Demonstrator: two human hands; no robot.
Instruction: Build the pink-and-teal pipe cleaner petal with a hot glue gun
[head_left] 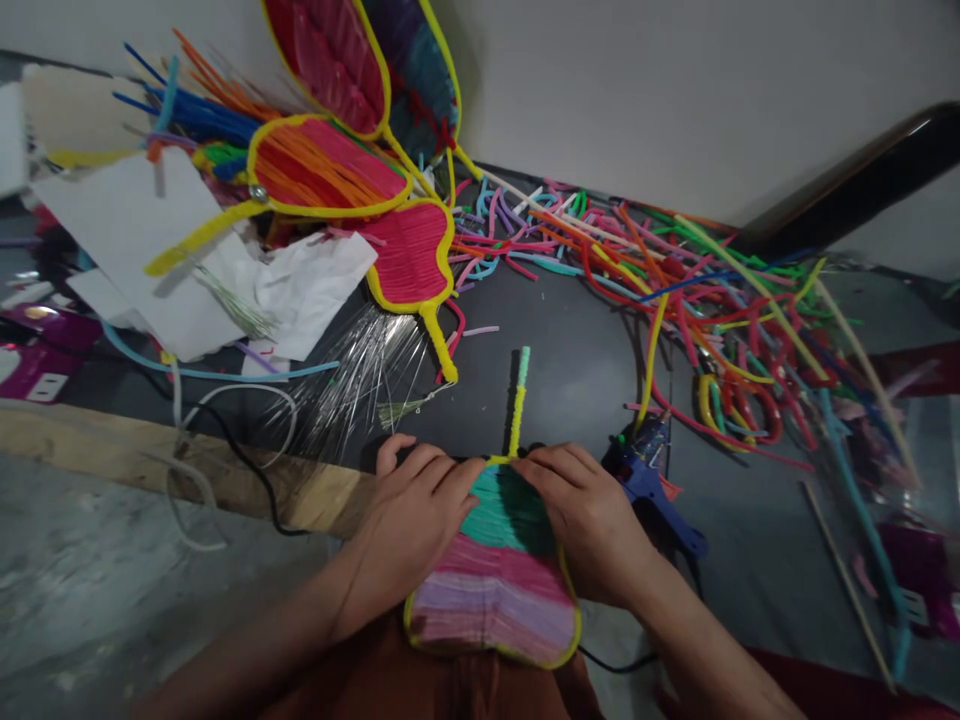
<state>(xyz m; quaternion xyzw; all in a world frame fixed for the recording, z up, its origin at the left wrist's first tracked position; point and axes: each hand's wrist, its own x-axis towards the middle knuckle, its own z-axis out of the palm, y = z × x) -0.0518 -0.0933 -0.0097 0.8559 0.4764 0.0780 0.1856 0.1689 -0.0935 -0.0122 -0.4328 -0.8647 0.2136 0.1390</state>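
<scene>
holding a fuzzy fan [495, 590], teal and pink, at the near edge of the dark table [570, 370], partly over the lap. left hand [416, 510] and right hand [581, 520] curled over its top, fingers bent and gripping the rim beside the yellow stem [516, 410]. blue glue gun [652, 475] just beside the right hand. pile of bright fuzzy sticks [712, 290] farther back.

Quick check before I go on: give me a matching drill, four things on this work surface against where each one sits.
1. blue glue gun
2. white paper
3. loose pipe cleaners
4. teal-and-pink fan

A. gripped between left hand and right hand
B. at the left
C. just right of the right hand
D. spread across the upper right

Pairs: 1-C, 2-B, 3-D, 4-A
</scene>
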